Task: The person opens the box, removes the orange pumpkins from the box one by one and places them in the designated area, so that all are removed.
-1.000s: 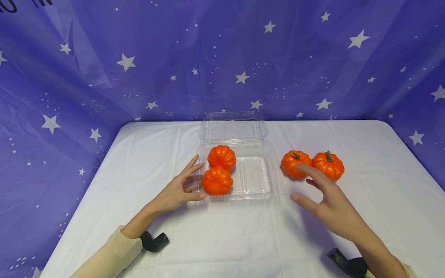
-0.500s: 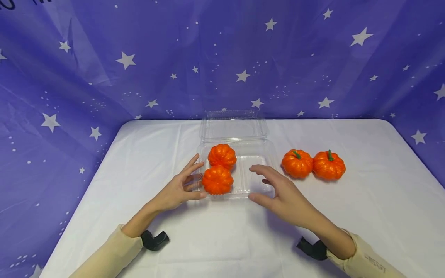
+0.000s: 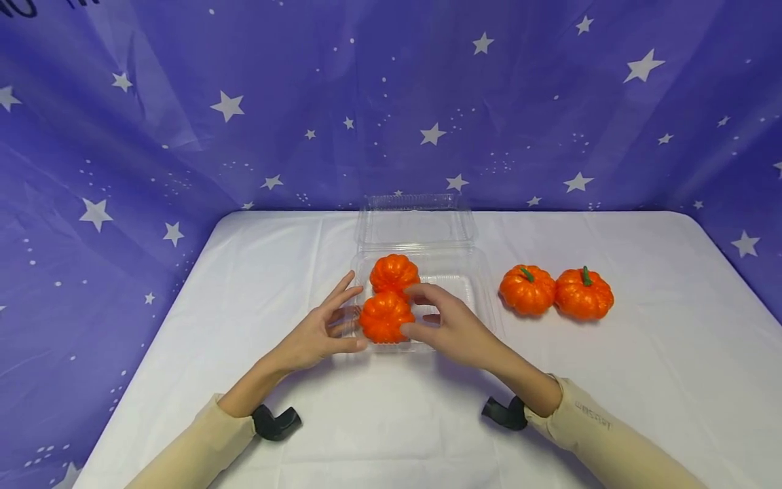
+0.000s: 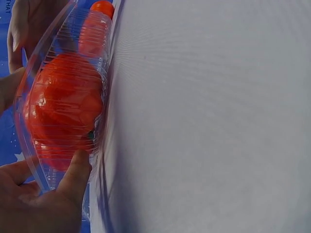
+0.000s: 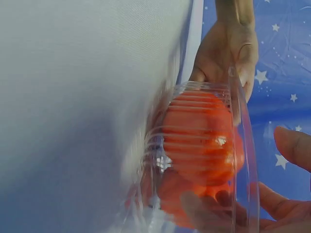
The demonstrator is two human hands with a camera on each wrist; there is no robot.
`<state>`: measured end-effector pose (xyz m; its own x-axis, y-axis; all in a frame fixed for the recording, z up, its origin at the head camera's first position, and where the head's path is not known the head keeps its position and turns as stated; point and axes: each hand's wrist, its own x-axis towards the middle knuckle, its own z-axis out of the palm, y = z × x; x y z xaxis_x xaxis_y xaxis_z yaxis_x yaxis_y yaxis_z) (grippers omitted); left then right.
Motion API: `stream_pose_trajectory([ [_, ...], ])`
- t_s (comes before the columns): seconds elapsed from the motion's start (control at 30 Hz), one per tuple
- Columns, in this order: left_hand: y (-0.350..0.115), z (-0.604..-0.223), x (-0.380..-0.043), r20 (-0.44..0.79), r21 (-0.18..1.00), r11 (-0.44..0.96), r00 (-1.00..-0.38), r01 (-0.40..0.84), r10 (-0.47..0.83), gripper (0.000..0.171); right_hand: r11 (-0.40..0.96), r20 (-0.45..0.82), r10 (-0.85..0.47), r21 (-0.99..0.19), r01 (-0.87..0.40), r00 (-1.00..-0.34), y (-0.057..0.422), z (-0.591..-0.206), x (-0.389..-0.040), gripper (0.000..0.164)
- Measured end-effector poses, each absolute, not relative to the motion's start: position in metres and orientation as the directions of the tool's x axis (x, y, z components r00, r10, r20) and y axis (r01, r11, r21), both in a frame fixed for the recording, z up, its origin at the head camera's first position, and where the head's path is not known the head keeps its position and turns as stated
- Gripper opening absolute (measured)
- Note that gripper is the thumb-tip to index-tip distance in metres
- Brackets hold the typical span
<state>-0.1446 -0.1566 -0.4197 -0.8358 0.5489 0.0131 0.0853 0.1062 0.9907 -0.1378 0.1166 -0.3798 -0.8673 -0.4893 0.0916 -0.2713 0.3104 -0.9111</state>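
Observation:
Two orange toy pumpkins sit one behind the other in the left half of a clear hinged plastic box (image 3: 455,336), whose lid (image 3: 415,227) is laid back. My left hand (image 3: 311,336) rests at the box's left side, fingers spread along the wall; the left wrist view has its thumb (image 4: 75,177) at the front wall. My right hand (image 3: 455,329) reaches over the box with relaxed fingers, index and thumb tips right at the right side of the front pumpkin (image 3: 386,318). The rear pumpkin (image 3: 394,273) lies just behind. Right fingers (image 5: 197,211) show through the clear wall.
Two more pumpkins with green stems, a left one (image 3: 527,292) and a right one (image 3: 584,295), stand side by side on the white tablecloth (image 3: 660,380), right of the box. A purple starry cloth (image 3: 519,102) hangs behind and beside the table.
My right hand has moved left from over the stemmed pumpkins, across the box, to the front pumpkin inside. The left hand has stayed at the box's left side.

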Motion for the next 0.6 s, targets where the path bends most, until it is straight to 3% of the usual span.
stream_pose_trajectory([
  [0.6, -0.155, -0.421, -0.146, 0.024, 0.986, 0.127, -0.836, 0.111, 0.548, 0.089, 0.369, 0.051, -0.492, -0.892, -0.261, -0.869, 0.101, -0.385, -0.147, 0.056],
])
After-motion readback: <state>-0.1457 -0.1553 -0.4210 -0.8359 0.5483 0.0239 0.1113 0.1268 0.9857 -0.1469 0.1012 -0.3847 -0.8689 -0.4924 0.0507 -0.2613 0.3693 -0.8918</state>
